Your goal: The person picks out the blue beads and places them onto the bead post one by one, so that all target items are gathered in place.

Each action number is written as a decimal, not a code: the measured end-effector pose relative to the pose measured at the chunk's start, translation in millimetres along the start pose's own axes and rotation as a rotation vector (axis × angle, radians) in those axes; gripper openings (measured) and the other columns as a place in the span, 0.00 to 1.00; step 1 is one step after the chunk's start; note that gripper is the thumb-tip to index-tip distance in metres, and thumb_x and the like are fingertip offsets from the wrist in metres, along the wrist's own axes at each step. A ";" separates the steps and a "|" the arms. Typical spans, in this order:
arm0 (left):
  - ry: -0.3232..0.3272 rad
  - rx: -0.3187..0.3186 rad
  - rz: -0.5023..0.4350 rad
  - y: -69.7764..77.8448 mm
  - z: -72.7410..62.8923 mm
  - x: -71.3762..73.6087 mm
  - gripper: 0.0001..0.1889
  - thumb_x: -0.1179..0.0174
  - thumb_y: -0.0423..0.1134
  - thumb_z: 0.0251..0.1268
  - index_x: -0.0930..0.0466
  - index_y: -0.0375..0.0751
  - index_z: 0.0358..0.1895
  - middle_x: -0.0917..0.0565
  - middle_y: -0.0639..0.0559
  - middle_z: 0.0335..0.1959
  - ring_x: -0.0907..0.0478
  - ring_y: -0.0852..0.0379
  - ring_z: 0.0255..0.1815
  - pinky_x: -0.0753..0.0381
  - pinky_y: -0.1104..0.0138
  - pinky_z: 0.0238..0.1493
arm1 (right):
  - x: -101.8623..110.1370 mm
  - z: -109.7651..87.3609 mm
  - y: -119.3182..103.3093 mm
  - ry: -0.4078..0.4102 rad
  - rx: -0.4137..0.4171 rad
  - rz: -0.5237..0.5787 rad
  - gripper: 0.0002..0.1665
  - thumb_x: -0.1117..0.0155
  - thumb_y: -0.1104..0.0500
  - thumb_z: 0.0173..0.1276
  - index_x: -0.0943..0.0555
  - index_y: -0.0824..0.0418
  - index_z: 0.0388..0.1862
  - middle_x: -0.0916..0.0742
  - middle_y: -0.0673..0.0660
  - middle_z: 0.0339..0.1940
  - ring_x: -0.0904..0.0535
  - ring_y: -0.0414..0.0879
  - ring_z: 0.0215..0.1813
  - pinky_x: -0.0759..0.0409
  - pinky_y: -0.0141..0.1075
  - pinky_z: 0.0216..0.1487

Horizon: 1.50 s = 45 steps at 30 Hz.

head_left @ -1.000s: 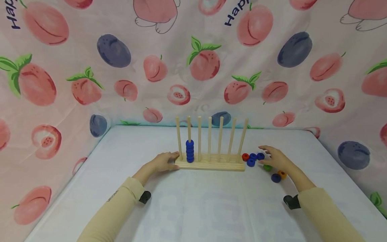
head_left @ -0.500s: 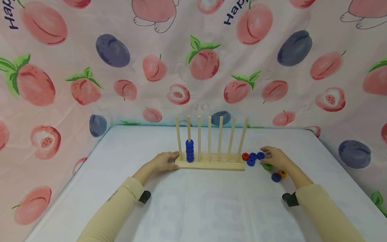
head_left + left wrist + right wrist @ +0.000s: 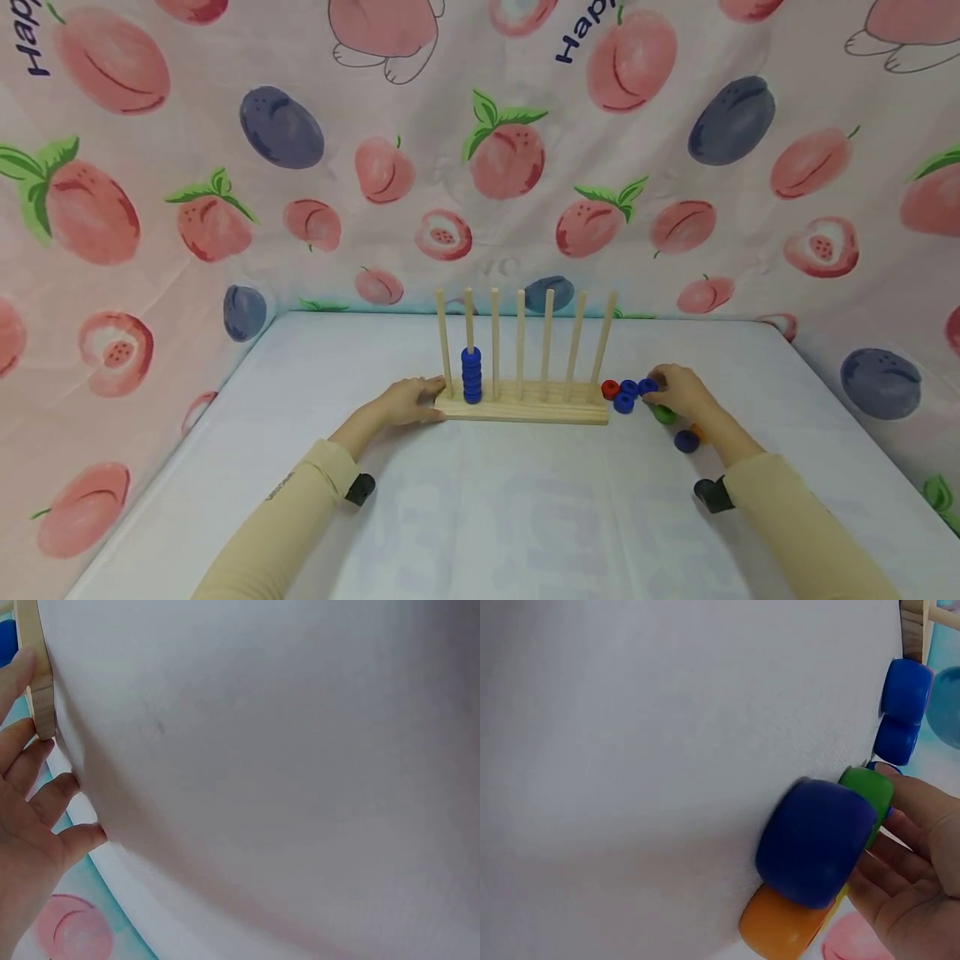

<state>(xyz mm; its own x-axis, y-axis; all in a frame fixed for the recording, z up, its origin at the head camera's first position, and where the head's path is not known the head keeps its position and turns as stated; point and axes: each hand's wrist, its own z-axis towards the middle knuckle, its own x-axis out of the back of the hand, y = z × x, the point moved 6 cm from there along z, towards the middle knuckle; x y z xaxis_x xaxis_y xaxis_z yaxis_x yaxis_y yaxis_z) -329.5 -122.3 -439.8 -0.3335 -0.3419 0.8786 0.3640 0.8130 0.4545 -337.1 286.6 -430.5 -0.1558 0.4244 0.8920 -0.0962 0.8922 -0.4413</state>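
Note:
A wooden peg rack [image 3: 522, 408] stands on the table, its upright pegs in a row. Several blue beads [image 3: 471, 377] are stacked on the second peg from the left. My left hand [image 3: 403, 402] grips the left end of the base; in the left wrist view the thumb lies on the wood [image 3: 45, 709] and the other fingers spread past its end. My right hand [image 3: 684, 393] pinches a blue bead [image 3: 647, 386] beyond the rack's right end, mostly hidden by the fingers in the right wrist view. A green bead [image 3: 868, 786] lies just under that hand.
Left of the right hand lie a red bead [image 3: 611, 389] and two blue beads [image 3: 623, 403]. Nearer me are a dark blue bead [image 3: 817, 841] and an orange bead [image 3: 781, 921]. A fruit-print cloth [image 3: 480, 167] hangs behind the white table [image 3: 525, 517].
My right hand has shifted slightly, and its spread thumb and fingers have come together on the blue bead. The left hand stays at the rack's end.

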 end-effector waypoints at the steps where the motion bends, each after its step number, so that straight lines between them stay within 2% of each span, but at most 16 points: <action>1: 0.001 0.002 0.001 -0.1 0.0 0.2 0.34 0.38 0.46 0.61 0.38 0.35 0.68 0.35 0.40 0.69 0.39 0.35 0.70 0.43 0.45 0.71 | 0.1 0.6 -0.6 0.001 -0.003 -0.001 0.23 0.36 0.61 0.63 0.26 0.77 0.50 0.19 0.72 0.45 0.24 0.62 0.47 0.25 0.56 0.54; 16: 0.006 0.000 -0.002 -0.6 0.3 -0.4 0.34 0.38 0.46 0.61 0.38 0.36 0.69 0.35 0.41 0.69 0.39 0.35 0.70 0.43 0.46 0.71 | 10.3 -3.9 -0.2 0.077 0.040 0.022 0.20 0.36 0.62 0.62 0.24 0.75 0.48 0.17 0.69 0.40 0.22 0.59 0.42 0.21 0.52 0.47; 21: 0.009 0.010 -0.010 -1.2 0.1 -1.2 0.35 0.38 0.46 0.61 0.38 0.38 0.69 0.34 0.40 0.69 0.39 0.35 0.70 0.42 0.45 0.71 | 12.5 -8.9 0.9 0.084 0.040 0.043 0.20 0.37 0.62 0.63 0.24 0.75 0.50 0.17 0.69 0.41 0.21 0.59 0.43 0.20 0.53 0.47; 30: 0.000 0.014 -0.003 -4.4 0.9 -1.6 0.35 0.38 0.46 0.61 0.39 0.37 0.69 0.35 0.41 0.70 0.41 0.35 0.71 0.44 0.45 0.71 | 13.1 -16.7 -4.1 0.110 0.073 0.061 0.22 0.37 0.62 0.63 0.26 0.76 0.52 0.17 0.72 0.45 0.22 0.66 0.49 0.23 0.57 0.53; 36: 0.008 0.010 0.003 -5.2 1.9 -0.3 0.35 0.38 0.46 0.61 0.38 0.36 0.69 0.35 0.41 0.70 0.40 0.36 0.71 0.44 0.46 0.72 | 14.8 -21.6 -11.3 0.126 0.122 0.089 0.22 0.36 0.64 0.62 0.25 0.76 0.52 0.17 0.73 0.46 0.22 0.67 0.51 0.23 0.57 0.54; 45: 0.007 0.001 -0.015 -4.0 0.6 -1.7 0.35 0.38 0.46 0.62 0.39 0.36 0.69 0.36 0.41 0.70 0.41 0.35 0.71 0.44 0.45 0.72 | 15.4 -30.2 -24.3 0.167 0.253 0.113 0.20 0.35 0.65 0.60 0.23 0.75 0.50 0.16 0.72 0.46 0.19 0.64 0.47 0.20 0.54 0.50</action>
<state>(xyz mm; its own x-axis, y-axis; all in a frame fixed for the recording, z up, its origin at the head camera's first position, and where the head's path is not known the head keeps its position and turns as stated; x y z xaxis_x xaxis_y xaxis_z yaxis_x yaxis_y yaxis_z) -330.9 -124.7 -443.3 -0.3333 -0.3575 0.8724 0.3581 0.8080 0.4678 -307.5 276.1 -403.1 -0.0174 0.5565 0.8307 -0.3319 0.7805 -0.5298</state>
